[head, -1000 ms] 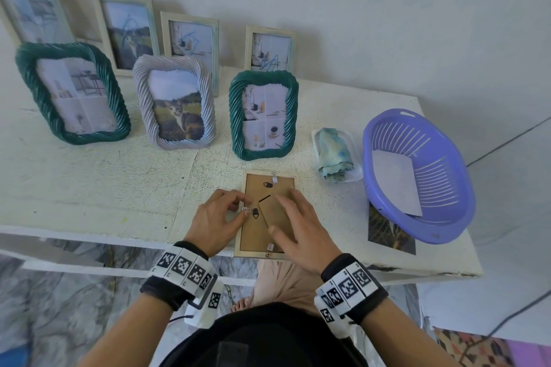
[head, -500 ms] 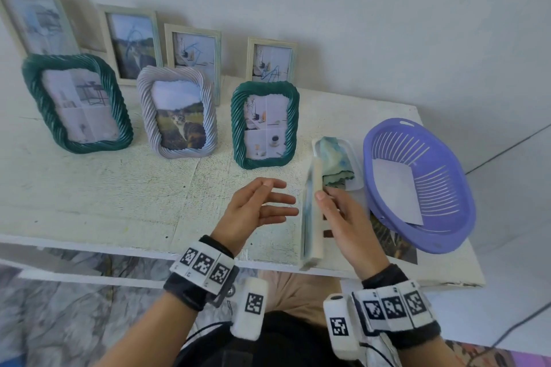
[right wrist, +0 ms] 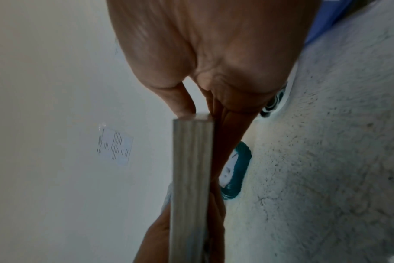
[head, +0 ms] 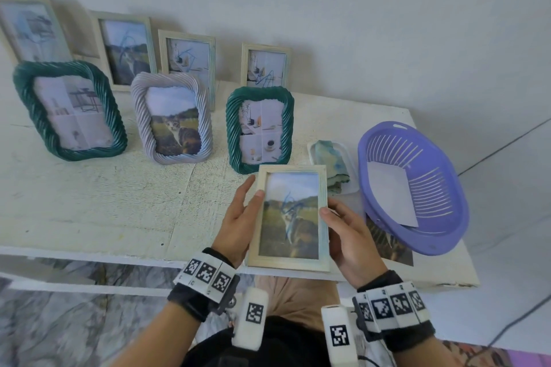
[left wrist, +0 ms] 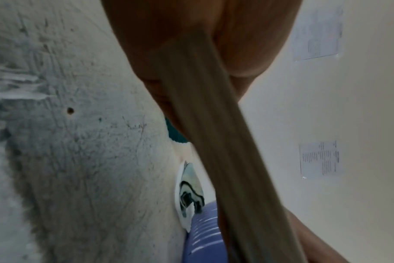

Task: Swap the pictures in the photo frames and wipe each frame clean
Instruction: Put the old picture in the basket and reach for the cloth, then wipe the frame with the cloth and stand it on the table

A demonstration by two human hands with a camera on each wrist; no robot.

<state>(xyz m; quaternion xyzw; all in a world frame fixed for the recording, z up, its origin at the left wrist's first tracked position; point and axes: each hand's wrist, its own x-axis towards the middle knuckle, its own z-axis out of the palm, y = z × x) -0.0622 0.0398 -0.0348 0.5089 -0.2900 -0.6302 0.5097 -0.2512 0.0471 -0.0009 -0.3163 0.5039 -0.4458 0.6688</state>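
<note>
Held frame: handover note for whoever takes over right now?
Left hand: holds the left edge of the pale wooden frame, thumb on its front.
Right hand: grips the right edge, thumb on front.
Frame is face up above the table's front edge, cat picture inside, blue scribbles on the glass.
Cloth lies in its white tray, untouched; purple basket to the right holds a sheet of paper, a loose photo lies partly under it.
Done: picture is in this frame.
Left: wipe it, stand it with the seven others. Four at the back also show scribbles.
</note>
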